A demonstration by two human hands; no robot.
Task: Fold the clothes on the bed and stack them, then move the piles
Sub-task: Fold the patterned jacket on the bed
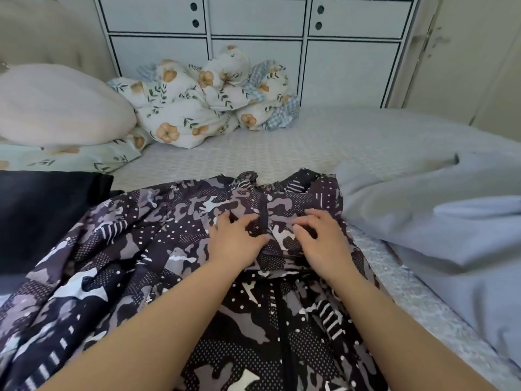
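A camouflage-print zip jacket lies spread on the bed, its black zipper running straight away from the person, collar end farthest, hem end nearest the camera. Both forearms reach forward over it, palms down. The left hand and right hand sit just either side of the zipper near the chest, fingers curled and bunching the fabric. A dark garment lies to the left, a pale grey-blue garment to the right.
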